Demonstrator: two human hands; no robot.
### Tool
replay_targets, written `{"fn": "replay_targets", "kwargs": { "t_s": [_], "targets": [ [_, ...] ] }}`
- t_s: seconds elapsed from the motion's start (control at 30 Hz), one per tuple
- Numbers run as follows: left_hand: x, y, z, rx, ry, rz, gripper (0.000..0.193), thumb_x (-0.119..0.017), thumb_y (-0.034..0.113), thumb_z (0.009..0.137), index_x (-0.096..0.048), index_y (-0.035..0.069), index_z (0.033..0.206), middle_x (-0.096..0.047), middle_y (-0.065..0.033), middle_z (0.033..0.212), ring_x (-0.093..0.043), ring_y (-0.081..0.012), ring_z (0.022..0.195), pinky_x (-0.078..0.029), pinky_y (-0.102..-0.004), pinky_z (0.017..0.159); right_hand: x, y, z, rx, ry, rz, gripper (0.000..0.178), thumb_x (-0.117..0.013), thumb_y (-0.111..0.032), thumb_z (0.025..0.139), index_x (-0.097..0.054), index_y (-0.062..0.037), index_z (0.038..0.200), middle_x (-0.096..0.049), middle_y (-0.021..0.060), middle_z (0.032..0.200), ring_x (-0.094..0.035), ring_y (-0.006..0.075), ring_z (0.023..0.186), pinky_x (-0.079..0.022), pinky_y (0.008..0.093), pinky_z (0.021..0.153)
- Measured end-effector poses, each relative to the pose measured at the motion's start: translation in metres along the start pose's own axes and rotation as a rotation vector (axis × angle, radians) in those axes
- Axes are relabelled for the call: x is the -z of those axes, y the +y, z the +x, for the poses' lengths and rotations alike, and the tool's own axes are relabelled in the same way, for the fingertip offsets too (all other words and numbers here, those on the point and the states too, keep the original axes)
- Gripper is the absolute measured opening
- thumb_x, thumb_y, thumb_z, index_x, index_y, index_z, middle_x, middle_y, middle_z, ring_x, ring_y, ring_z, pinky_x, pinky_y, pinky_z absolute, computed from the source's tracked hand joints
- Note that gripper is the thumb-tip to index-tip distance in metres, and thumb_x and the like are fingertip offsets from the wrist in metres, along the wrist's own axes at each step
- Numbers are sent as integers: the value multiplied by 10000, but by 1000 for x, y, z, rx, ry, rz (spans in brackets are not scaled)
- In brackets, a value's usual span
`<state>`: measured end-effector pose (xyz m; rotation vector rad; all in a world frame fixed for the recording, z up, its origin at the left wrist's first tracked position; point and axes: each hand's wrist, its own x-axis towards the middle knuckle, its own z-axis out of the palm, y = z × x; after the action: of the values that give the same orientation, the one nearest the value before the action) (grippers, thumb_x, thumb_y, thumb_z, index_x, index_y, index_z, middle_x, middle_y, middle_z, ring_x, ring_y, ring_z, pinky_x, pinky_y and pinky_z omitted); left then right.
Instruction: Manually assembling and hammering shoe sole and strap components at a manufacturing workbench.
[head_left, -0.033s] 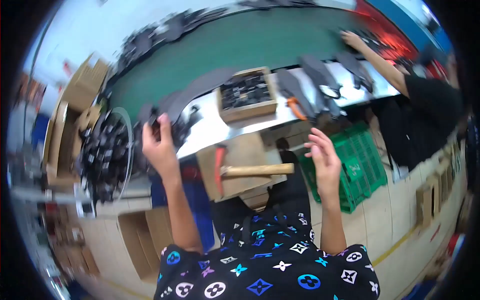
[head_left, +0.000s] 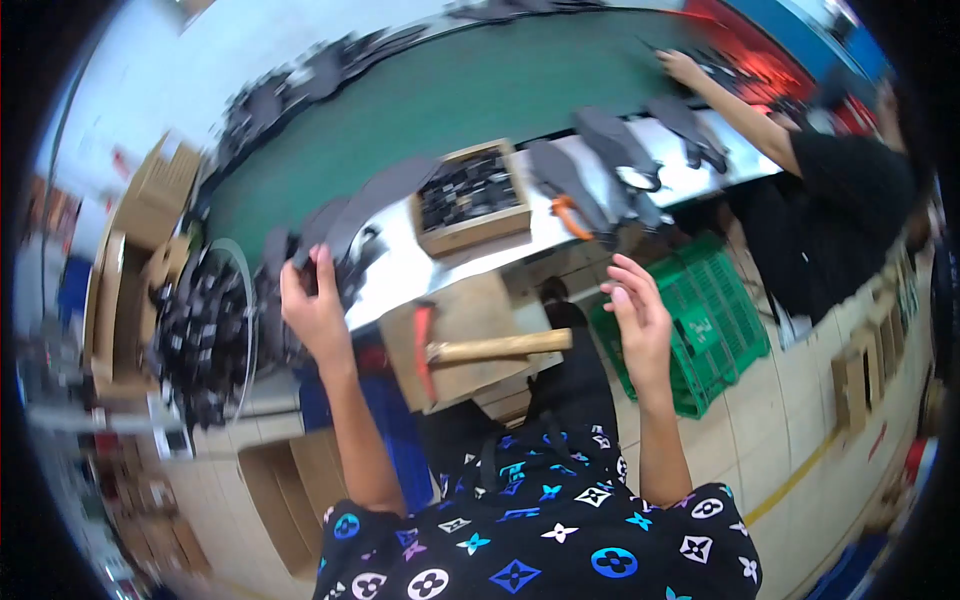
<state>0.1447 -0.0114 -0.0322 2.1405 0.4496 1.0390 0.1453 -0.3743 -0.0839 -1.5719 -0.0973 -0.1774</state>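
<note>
left hand [head_left: 315,310] raised at the near edge of the metal workbench [head_left: 420,270], fingers closed on a dark curved shoe piece [head_left: 350,215] that lies over that edge at the left end of the bench; right hand [head_left: 640,325] lifted in the air in front of the bench, fingers spread and slack, holding nothing and touching nothing. between the two forearms, a hammer [head_left: 480,350] with a red head and pale wooden handle lies across a small wooden block [head_left: 460,325] set just below the bench edge. judged from this view, the grip on the shoe piece would be surest if the left hand takes it near its middle and draws it clear of the neighbouring pieces before the free hand comes in to steady it; the picture is blurred, so the exact finger contact cannot be told. on the bench, a shallow wooden tray [head_left: 470,195] of small dark parts sits near the middle; more dark shoe pieces [head_left: 600,150] lie toward the right end, with an orange-handled tool [head_left: 572,215] at the near edge. beyond the bench runs a green conveyor belt [head_left: 470,90]. left of the bench, a round wire bin [head_left: 205,330] holds a heap of dark parts; cardboard boxes [head_left: 150,200] stand behind it. a green plastic crate [head_left: 715,320] rests on the tiled floor at the right. a co-worker [head_left: 830,200] in a dark shirt reaches onto the belt at the far right.
</note>
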Motion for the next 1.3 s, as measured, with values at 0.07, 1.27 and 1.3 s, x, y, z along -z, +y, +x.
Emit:
{"fn": "replay_targets", "kwargs": {
  "t_s": [0.07, 1.27, 1.3],
  "targets": [
    [-19, -44, -7, -153, -122, 402, 227, -736, 256, 879, -667, 47, 932, -660, -94, 916, -595, -289, 882, -428, -407, 822, 21, 22, 15, 91, 99, -186, 278, -594, -106, 971, -609, 33, 1210, -579, 124, 1323, -628, 173, 993, -513, 264, 837],
    [71, 91, -70, -22, 94, -671, 398, -494, 312, 1055, -434, -12, 1277, -642, -168, 1023, -657, -184, 744, -524, -269, 629, -99, 16, -12, 719, -414, -799, 755, -704, -531, 840, -477, -52, 1379, -573, 242, 1261, -647, 366, 1037, -563, 421, 734],
    [79, 86, -76, -19, 105, -656, 398, -494, 312, 1055, -434, -12, 1277, -642, -168, 1023, -657, -184, 744, -524, -269, 629, -92, 30, -23, 513, -488, -820, 770, -705, -545, 834, -473, -54, 1380, -584, 241, 1249, -659, 362, 999, -565, 424, 700]
  ]
}}
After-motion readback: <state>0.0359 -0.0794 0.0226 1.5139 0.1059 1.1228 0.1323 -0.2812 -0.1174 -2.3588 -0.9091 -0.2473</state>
